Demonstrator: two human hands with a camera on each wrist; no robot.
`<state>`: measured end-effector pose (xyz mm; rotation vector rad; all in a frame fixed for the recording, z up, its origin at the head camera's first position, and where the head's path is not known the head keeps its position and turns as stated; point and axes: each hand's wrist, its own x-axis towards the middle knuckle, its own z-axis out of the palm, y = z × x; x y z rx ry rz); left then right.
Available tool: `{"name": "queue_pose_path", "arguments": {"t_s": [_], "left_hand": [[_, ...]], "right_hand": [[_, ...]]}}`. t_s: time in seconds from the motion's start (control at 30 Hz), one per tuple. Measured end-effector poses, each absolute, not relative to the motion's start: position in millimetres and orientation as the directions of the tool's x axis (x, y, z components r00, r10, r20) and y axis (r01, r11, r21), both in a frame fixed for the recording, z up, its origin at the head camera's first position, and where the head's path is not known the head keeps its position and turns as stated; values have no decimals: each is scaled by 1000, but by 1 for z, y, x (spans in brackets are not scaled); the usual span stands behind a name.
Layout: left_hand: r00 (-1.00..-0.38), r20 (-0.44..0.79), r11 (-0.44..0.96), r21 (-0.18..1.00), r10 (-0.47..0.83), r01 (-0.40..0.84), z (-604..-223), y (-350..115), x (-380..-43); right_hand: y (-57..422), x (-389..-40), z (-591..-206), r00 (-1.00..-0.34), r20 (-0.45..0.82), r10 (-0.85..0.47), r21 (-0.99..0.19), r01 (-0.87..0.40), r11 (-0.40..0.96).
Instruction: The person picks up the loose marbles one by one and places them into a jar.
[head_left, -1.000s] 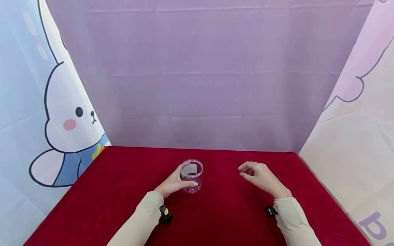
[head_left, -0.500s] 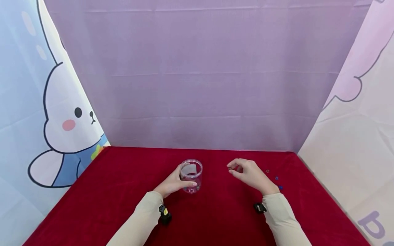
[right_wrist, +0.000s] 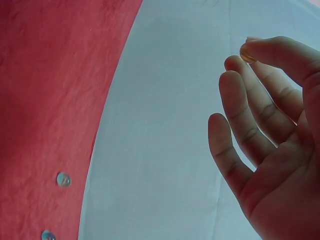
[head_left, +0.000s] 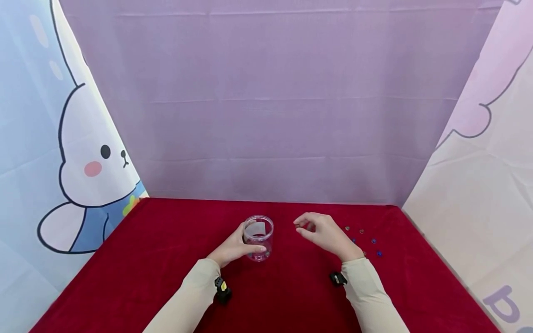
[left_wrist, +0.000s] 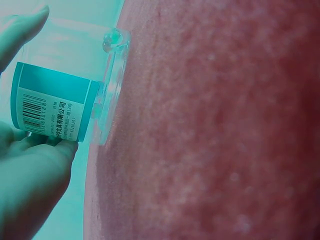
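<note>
My left hand (head_left: 234,246) grips a clear plastic jar (head_left: 264,245) round its side, thumb in front. The jar stands on the red cloth with its mouth open upward. A turquoise and white label with a barcode (left_wrist: 34,111) shows in the left wrist view, along with a glassy marble (left_wrist: 111,40) at the jar's bottom. To the right of the jar, my right hand (head_left: 324,234) pinches an amber marble (right_wrist: 246,54) between thumb and forefinger, above the cloth. Its other fingers are slightly bent and apart.
Several marbles lie on the red cloth (head_left: 166,254) behind and right of the right hand, among them a blue one (head_left: 379,253) and a greenish one (head_left: 347,228). A lilac curtain (head_left: 266,115) hangs at the back, with printed sheets at both sides.
My right hand has moved left toward the jar with the amber marble, uncovering the marbles on the cloth behind it. The left hand and jar have stayed in place.
</note>
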<state>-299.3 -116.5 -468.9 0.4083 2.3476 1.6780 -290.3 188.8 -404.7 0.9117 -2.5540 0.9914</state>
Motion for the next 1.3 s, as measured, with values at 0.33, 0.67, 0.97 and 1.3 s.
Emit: {"name": "queue_pose_path", "arguments": {"t_s": [0.33,0.67,0.97,1.3], "left_hand": [[-937,-23,293,952,348,85,-468,-116,-301],[-935,-12,272,958,355,90,-471,-115,-302],[-932,-15,258,962,362,85,-471,-115,-303],[-937,-19,267,960,350,80,-471,-114,-302]], "right_hand": [[172,-292,-403,-784,416,-461,-567,-620,542],[152,-292,-405,-776,401,-486,-574,-627,527],[137,-295,-408,-750,426,-506,-554,-659,509],[123,-295,-412,-741,405,-535,-559,-664,497]]}}
